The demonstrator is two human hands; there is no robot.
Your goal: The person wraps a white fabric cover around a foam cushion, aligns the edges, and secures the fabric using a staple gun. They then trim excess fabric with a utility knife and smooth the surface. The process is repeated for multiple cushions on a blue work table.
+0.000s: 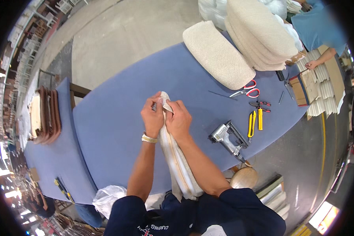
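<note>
Could pucker or slip loose at the far end of the cushion if pulled unevenly, being pinched there by left hand and right hand. Looks long and narrow, cream along the edges with white and a tan stripe between, reaching from over the blue table back to the dark shirt.

strip between left hand and right hand | table: staple gun right, scissors beyond, cushion stack behind scissors
</note>
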